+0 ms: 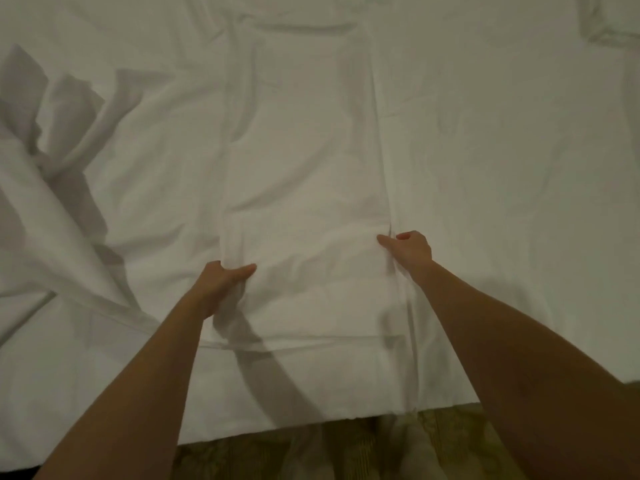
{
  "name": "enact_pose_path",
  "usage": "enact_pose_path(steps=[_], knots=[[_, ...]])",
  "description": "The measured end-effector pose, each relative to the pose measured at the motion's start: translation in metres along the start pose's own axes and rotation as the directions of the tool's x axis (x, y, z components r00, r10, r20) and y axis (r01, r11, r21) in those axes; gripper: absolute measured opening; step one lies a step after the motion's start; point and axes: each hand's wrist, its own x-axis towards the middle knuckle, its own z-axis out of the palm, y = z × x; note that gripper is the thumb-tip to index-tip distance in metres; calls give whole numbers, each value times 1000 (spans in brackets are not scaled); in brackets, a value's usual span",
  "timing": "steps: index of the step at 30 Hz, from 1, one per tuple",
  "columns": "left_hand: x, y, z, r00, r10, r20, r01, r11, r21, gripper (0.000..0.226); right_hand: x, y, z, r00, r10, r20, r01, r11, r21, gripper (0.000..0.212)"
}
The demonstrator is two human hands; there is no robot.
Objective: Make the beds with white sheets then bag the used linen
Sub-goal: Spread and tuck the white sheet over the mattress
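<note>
A white sheet (pixel 308 161) lies folded into a long panel down the middle of the bed, over more white linen. My left hand (pixel 221 282) grips the panel's left edge, thumb on top and fingers curled under the fabric. My right hand (pixel 408 249) pinches the panel's right edge, where a crease runs up the bed. Both hands hold the cloth near the bed's front end. The sheet is wrinkled between them.
Rumpled white linen (pixel 59 140) is bunched in folds at the left. A folded white piece (pixel 613 26) sits at the far right top. The bed's front edge (pixel 277 427) ends above a patterned carpet (pixel 381 452).
</note>
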Motion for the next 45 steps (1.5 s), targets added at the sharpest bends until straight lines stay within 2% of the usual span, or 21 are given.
enact_pose_path(steps=[3,5,7,10,11,14,16,18,23,27,35,38,41,45], knots=[[-5,-5,-4,996,-51,70,57,995,-86,30,-3,4,-2,994,3,107,-16,993,115,45],[-12,-17,-2,993,-72,89,74,997,-11,31,-7,6,-3,988,9,154,-30,990,136,42],[-15,-31,2,994,-91,67,87,994,61,42,-11,10,-3,973,23,228,-53,991,126,34],[-22,-39,5,985,-112,131,122,990,-69,77,-15,15,-6,964,-6,267,-27,992,121,36],[-23,-41,8,981,-115,157,134,984,-116,81,-14,17,-10,962,-20,272,-25,987,160,38],[-34,-48,18,984,-125,130,141,983,-119,50,-15,23,-21,952,-35,304,-46,966,255,40],[-35,-53,23,992,-114,52,116,993,-38,44,-15,25,-22,950,-34,309,-45,969,245,40],[-32,-50,23,996,-85,39,82,995,55,44,-13,24,-19,952,-22,304,-42,978,203,40],[-18,-14,14,999,3,-39,-3,1000,-10,43,2,8,-16,979,-65,195,21,975,219,51],[3,21,14,986,94,-137,-101,994,-50,28,21,-23,-17,981,-114,154,79,973,216,44],[66,95,15,957,198,-214,-199,980,15,18,73,-98,-20,973,-205,101,183,963,197,45],[96,131,14,935,270,-230,-251,962,109,30,99,-135,-22,974,-201,105,173,959,225,50],[126,168,14,920,301,-250,-279,953,123,47,124,-167,-22,971,-180,158,134,954,267,52],[156,205,16,914,297,-275,-277,954,110,43,148,-198,-22,973,-150,178,91,950,299,56]])
